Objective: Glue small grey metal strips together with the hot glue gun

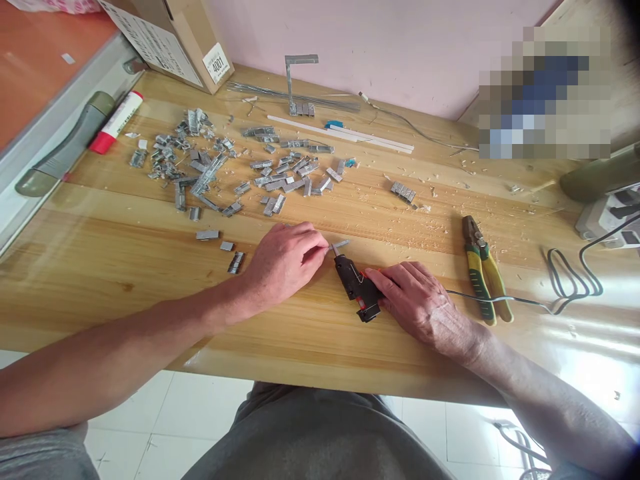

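Observation:
Near the middle of the wooden table (125,230), my left hand (289,261) pinches one end of a small thin grey strip (342,243). The tip of a black glue gun (357,283) touches or nearly touches that strip. My right hand (425,303) is wrapped round the gun's handle from the right, and a dark cord runs off beyond it. Left of my left hand lie a few small grey metal pieces (207,235). Many more grey pieces (210,173) are heaped and scattered farther back.
Pliers (483,273) lie right of my right hand. At the back are white sticks (345,133), thin wires (325,100), an upright grey L-shaped piece (289,83) and a cardboard box (173,40). A red-and-white marker (117,123) lies at the left, a power strip (607,220) at the right.

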The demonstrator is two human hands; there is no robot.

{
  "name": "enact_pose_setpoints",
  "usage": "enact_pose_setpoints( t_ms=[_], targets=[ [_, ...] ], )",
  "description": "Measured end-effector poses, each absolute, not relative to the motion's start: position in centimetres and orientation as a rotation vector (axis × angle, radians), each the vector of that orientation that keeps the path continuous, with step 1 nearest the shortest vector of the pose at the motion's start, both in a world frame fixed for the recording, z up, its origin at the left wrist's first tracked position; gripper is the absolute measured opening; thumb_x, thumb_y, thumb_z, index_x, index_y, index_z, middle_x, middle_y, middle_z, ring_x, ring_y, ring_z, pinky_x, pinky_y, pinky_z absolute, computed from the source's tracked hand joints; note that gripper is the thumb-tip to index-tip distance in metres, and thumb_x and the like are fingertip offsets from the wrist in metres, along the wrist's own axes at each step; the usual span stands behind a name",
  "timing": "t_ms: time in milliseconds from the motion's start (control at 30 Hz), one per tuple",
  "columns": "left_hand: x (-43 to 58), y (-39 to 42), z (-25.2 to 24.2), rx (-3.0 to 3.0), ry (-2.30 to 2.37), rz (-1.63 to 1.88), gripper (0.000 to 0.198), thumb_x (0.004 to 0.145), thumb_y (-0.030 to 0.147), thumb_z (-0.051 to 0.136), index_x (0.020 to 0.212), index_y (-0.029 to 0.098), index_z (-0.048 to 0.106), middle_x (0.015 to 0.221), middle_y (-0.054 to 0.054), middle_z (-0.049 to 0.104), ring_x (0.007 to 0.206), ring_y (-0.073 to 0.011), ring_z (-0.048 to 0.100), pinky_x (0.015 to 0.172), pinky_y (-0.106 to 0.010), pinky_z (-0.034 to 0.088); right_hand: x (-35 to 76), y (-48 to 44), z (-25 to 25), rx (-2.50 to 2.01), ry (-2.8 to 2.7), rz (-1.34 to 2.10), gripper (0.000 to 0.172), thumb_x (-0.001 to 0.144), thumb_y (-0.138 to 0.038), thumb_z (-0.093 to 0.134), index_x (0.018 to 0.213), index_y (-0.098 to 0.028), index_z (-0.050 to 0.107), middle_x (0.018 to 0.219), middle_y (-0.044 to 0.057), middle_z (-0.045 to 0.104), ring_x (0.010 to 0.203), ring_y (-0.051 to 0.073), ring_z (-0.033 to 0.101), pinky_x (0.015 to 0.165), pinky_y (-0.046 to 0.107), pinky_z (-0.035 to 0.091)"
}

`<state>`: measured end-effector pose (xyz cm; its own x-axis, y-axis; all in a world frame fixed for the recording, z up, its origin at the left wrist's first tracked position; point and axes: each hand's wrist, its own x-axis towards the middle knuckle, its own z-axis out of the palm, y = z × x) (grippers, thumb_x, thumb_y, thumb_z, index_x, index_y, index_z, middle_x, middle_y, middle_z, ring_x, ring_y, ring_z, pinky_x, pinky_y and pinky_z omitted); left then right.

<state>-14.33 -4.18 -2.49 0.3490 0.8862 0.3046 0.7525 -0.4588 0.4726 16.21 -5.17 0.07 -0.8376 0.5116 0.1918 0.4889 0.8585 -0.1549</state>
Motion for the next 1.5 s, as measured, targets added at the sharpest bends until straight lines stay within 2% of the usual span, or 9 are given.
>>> enact_pose_setpoints(
  t_ms=[400,933,1167,1333,1500],
  targets=[
    [-14.33,-4.17,-2.58,2.372,1.456,0.809,0.017,0.102,0.011,0.062,0.091,0.02,0.07,0.089,-0.002,0.075,0.084,-0.0193,0.071,0.081,-0.036,0.049,16.07,-5.1,0.32,-0.76,-2.821,0.112,0.031,0.113,-0.015,0.054,0.143,-0.012,0.06,0.11,0.013,0.074,0.092,0.025,0.064,0.082,0.04,0.052],
    [-14.34,-4.22,-2.5,2.359,1.476,0.783,0.017,0.103,0.013,0.063,0.09,0.022,0.071,0.088,-0.002,0.075,0.086,-0.0195,0.071,0.083,-0.035,0.049,16.5,-4.95,-0.11,-0.809,-2.784,0.146,0.039,0.111,-0.016,0.055,0.151,-0.018,0.057,0.115,0.013,0.075,0.096,0.026,0.068,0.085,0.043,0.055],
    [-14.35,-4.21,-2.46,2.372,1.463,0.789,0.016,0.103,0.014,0.063,0.092,0.022,0.07,0.089,-0.002,0.075,0.085,-0.0196,0.071,0.083,-0.036,0.05,16.3,-4.99,-0.15,-0.764,-2.781,0.09,0.038,0.112,-0.016,0.056,0.149,-0.014,0.057,0.117,0.013,0.076,0.095,0.025,0.067,0.087,0.042,0.057],
    [-14.36,-4.21,-2.43,2.373,1.469,0.779,0.017,0.104,0.015,0.061,0.092,0.022,0.07,0.089,-0.001,0.076,0.086,-0.0192,0.071,0.082,-0.036,0.049,16.19,-5.13,-0.26,-0.756,-2.775,0.116,0.042,0.111,-0.016,0.055,0.153,-0.017,0.056,0.115,0.012,0.076,0.096,0.025,0.068,0.088,0.043,0.057],
    [-14.37,-4.23,-2.42,2.379,1.47,0.777,0.017,0.104,0.014,0.063,0.092,0.023,0.07,0.089,-0.001,0.075,0.085,-0.0192,0.071,0.082,-0.035,0.048,16.3,-5.19,0.11,-0.789,-2.778,0.103,0.038,0.111,-0.015,0.055,0.149,-0.017,0.058,0.112,0.012,0.075,0.093,0.025,0.067,0.085,0.042,0.055]
  ],
)
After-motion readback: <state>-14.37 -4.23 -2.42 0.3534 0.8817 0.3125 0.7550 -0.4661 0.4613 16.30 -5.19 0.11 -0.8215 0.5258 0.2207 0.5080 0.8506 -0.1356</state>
